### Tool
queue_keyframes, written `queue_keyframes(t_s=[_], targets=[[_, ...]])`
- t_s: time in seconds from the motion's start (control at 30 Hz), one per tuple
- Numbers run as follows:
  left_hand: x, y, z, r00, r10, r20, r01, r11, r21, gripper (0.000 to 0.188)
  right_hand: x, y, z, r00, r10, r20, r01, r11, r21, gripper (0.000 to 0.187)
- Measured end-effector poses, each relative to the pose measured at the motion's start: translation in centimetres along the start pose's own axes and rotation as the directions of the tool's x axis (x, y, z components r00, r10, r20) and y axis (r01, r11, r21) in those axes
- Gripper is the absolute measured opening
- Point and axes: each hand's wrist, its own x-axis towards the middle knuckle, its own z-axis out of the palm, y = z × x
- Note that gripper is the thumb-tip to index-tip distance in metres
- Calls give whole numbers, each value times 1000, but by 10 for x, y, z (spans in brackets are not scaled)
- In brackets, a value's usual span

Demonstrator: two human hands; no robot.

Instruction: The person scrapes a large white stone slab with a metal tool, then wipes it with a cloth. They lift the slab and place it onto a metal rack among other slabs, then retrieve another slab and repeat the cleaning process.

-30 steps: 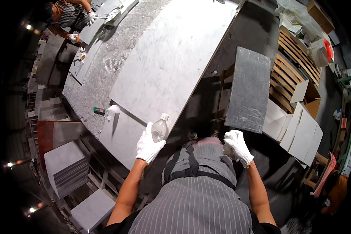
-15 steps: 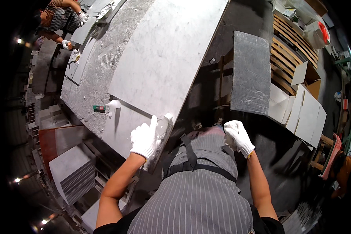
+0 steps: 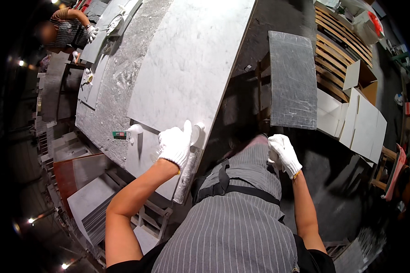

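Clear bottle is grasped by the gloved left hand at the near corner of the marbled slab. Gloved right hand is held clenched near the grey board; whether anything is enclosed cannot be told.

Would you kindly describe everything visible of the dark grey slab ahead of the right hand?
The dark grey slab is a rectangular panel, longer than wide, its dull, stone-like face marked with pale scratches. It appears to lie flat, long sides running away from the viewer, raised on a frame that is mostly hidden, part showing at its left. The right hand is near its closest edge, apparently not touching it.
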Motion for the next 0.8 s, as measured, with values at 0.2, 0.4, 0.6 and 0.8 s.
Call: queue_keyframes(t_s=[0.2, 0.4, 0.6, 0.8], targets=[[34, 10, -23, 996, -11, 90, 11, 1000, 7, 63, 44, -25, -28, 999, -3, 44, 1, 999, 48, 39], [77, 21, -46, 989, -31, 145, 28, 999, 22, 77, 94, -45, -72, 991, 107, 77, -114, 989, 93, 46], [124, 27, -67, 982, -68, 174, 58, 996, 61, 81, 120, -69, -100, 975, 192, 109, -207, 968, 143, 47], [166, 33, -81, 983, -78, 165, 56, 990, 129, 82, 130, -52, -125, 972, 215, 90, -230, 948, 219, 42]])
